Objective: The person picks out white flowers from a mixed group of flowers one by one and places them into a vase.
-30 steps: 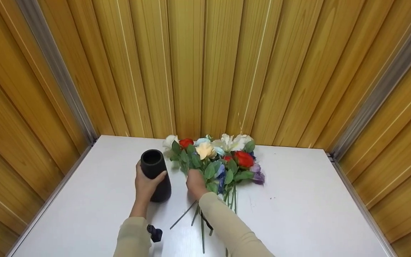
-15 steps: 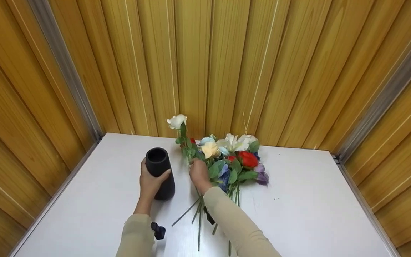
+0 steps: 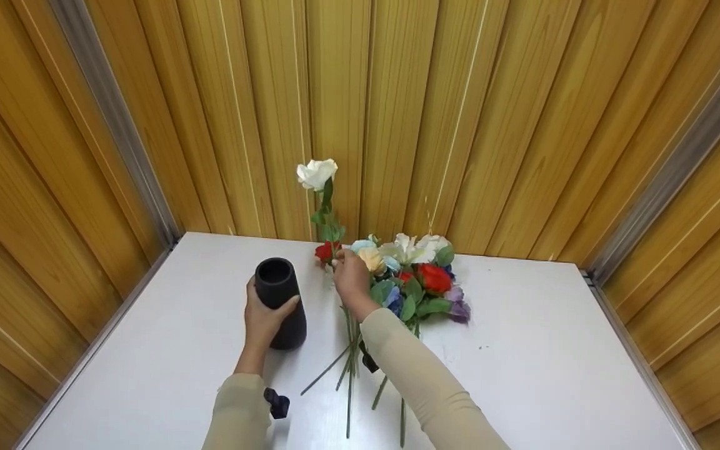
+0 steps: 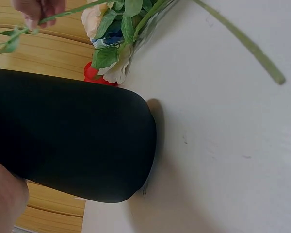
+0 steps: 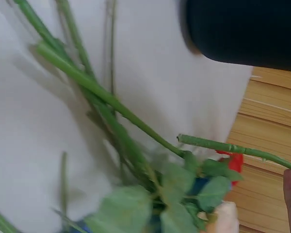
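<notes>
My left hand (image 3: 264, 319) grips the side of a dark, tapered vase (image 3: 280, 297), whose round mouth faces up. The vase's base shows close up in the left wrist view, by the white tabletop. My right hand (image 3: 352, 281) pinches the green stem of a white rose (image 3: 317, 174), which stands up above the other flowers. The stem's cut end (image 5: 184, 139) hangs free in the right wrist view. Below and beside my right hand lies a pile of artificial flowers, with a red rose (image 3: 435, 278), a peach flower (image 3: 371, 259), a white lily (image 3: 405, 249) and a purple flower (image 3: 459, 306).
Several loose stems (image 3: 349, 400) point toward the front of the white table (image 3: 541, 356). Another red flower (image 3: 327, 251) lies at the pile's left. Wood-patterned panels (image 3: 391, 125) rise behind the table and at both sides.
My right hand has drawn the white rose up out of the pile, so its bloom now stands well above the table's back edge. My left hand still holds the vase in place.
</notes>
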Motion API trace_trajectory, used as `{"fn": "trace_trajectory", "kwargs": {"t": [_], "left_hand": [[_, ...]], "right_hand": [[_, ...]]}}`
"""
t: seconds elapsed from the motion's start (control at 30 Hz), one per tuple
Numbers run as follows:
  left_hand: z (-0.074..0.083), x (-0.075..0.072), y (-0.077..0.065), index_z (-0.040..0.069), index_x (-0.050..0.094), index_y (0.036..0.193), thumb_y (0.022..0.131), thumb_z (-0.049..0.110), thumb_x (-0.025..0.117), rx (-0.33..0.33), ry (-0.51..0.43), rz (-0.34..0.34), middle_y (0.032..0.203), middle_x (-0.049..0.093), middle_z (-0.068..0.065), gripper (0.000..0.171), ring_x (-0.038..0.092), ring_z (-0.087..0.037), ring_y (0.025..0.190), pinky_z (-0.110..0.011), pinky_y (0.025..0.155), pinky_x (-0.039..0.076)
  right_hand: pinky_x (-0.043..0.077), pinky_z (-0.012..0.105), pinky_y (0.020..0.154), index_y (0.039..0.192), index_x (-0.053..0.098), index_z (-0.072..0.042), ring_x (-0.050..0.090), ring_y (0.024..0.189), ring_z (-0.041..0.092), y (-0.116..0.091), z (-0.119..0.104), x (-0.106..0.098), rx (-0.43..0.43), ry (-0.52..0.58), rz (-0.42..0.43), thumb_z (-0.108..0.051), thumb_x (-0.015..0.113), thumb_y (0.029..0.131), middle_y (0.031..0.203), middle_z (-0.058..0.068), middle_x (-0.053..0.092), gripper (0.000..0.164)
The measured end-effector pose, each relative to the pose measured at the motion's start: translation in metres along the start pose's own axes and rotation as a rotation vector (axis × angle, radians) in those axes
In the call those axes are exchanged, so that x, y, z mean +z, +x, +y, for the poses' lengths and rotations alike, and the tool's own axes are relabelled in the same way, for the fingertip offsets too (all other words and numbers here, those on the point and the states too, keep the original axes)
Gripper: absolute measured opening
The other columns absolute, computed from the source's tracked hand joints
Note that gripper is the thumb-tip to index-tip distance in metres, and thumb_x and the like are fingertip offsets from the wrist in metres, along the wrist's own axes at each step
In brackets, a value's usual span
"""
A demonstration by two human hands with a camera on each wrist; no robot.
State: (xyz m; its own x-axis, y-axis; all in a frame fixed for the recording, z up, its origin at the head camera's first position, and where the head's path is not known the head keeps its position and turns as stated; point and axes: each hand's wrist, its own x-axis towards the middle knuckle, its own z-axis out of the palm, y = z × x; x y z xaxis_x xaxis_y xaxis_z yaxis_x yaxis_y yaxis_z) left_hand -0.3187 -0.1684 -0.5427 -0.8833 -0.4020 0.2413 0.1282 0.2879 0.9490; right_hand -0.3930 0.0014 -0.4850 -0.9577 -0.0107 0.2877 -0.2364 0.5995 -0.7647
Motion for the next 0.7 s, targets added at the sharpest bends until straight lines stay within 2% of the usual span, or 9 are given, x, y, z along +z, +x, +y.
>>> {"fn": "trace_trajectory", "kwargs": {"t": [0.17, 0.37, 0.57, 0.7], "left_hand": [[-0.001, 0.0, 0.001, 0.001, 0.029, 0.155, 0.078, 0.014, 0.085, 0.009, 0.016, -0.003, 0.152, 0.048, -0.027, 0.096, 0.046, -0.044, 0.143, -0.059, 0.123, 0.034], [-0.001, -0.002, -0.001, 0.0, 0.028, 0.155, 0.079, 0.015, 0.085, 0.004, 0.037, 0.0, 0.154, 0.045, -0.027, 0.096, 0.042, -0.045, 0.146, -0.058, 0.124, 0.032], [-0.001, 0.0, 0.001, 0.001, 0.026, 0.156, 0.08, 0.016, 0.084, -0.015, 0.043, -0.006, 0.155, 0.045, -0.027, 0.097, 0.043, -0.045, 0.145, -0.058, 0.124, 0.032], [0.0, 0.0, 0.001, 0.001, 0.026, 0.156, 0.08, 0.016, 0.084, -0.013, 0.05, -0.012, 0.154, 0.045, -0.027, 0.098, 0.043, -0.045, 0.145, -0.058, 0.125, 0.032]], "right_hand": [[0.06, 0.044, 0.09, 0.115, 0.068, 0.002, 0.072, 0.103, 0.032, 0.013, -0.025, -0.024, -0.038, 0.076, 0.05, -0.008, 0.061, 0.1, 0.111, 0.019, 0.074, 0.019], [0.061, 0.037, 0.092, 0.12, 0.063, 0.005, 0.069, 0.102, 0.029, 0.017, -0.064, -0.057, -0.102, 0.257, 0.037, -0.007, 0.058, 0.103, 0.114, 0.02, 0.07, 0.022], [0.057, 0.025, 0.078, 0.113, 0.063, 0.007, 0.068, 0.093, 0.03, 0.009, -0.104, -0.08, -0.269, 0.355, 0.086, -0.005, 0.059, 0.101, 0.103, 0.022, 0.07, 0.017], [0.056, 0.02, 0.075, 0.11, 0.062, 0.007, 0.069, 0.091, 0.032, -0.005, -0.123, -0.08, -0.378, 0.405, 0.063, -0.004, 0.06, 0.101, 0.1, 0.023, 0.069, 0.015]]}}
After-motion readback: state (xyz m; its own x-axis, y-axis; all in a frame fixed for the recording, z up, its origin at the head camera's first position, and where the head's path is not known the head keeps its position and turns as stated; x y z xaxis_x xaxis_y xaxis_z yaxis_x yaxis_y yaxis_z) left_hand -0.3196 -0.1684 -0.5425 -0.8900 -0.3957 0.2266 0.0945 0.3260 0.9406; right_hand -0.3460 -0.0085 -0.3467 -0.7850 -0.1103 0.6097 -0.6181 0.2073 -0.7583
